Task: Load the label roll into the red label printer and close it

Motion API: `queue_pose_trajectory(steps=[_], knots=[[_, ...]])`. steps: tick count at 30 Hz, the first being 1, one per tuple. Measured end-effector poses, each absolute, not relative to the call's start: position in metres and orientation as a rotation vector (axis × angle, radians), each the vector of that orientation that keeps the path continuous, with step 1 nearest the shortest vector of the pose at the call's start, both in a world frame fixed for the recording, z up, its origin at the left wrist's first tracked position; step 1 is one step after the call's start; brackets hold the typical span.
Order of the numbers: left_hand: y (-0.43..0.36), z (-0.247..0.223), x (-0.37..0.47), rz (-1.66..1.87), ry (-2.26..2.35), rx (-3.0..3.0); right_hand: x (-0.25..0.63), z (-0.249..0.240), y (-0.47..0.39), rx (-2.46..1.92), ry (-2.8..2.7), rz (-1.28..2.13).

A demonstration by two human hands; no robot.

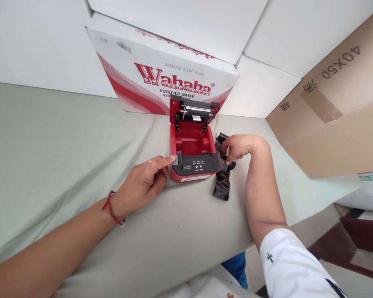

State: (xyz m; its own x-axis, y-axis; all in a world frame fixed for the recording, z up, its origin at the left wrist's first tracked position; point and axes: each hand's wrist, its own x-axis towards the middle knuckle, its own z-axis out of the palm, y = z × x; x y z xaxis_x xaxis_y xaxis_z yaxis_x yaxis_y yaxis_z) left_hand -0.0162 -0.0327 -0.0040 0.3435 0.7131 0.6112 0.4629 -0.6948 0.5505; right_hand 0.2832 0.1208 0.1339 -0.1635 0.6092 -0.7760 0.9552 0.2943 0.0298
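A small red-and-black label printer [196, 163] stands on the cloth, its lid [195, 109] raised and its red paper bay bare inside. My left hand [144, 182] is at its left front corner; the index finger reaches onto a grey tab [175, 160] while the other fingers curl below. To the printer's right lies a black bundle [222, 186] in shiny clear wrapping. My right hand [236, 148] bends down over the bundle's upper part, thumb and fingers closed on it. Exactly what lies between those fingertips is partly hidden.
A pale green cloth [112, 132] covers the table. Behind the printer leans a white-and-red Wahaha carton [174, 78], with white boxes [180, 25] stacked at the back. A large brown cardboard box [335, 95] stands at the right, beyond my arm.
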Motion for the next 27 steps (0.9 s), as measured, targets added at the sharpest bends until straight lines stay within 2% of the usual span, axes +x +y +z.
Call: queue_pose_trajectory(steps=[6, 13, 22, 27], knots=[[-0.033, -0.005, -0.017, 1.277, 1.053, 2.336, 0.269, 0.143, 0.114, 1.430, 1.976, -0.449], [-0.032, -0.001, -0.016, 1.293, 1.029, 2.340, 0.260, 0.142, 0.113, 1.346, 2.015, -0.389], [-0.034, 0.001, -0.016, 1.255, 1.029, 2.318, 0.330, 0.230, 0.036, 1.747, 2.500, -0.271], [-0.034, 0.002, -0.016, 1.248, 1.049, 2.304, 0.298, 0.234, 0.010, 1.895, 2.851, -0.504]])
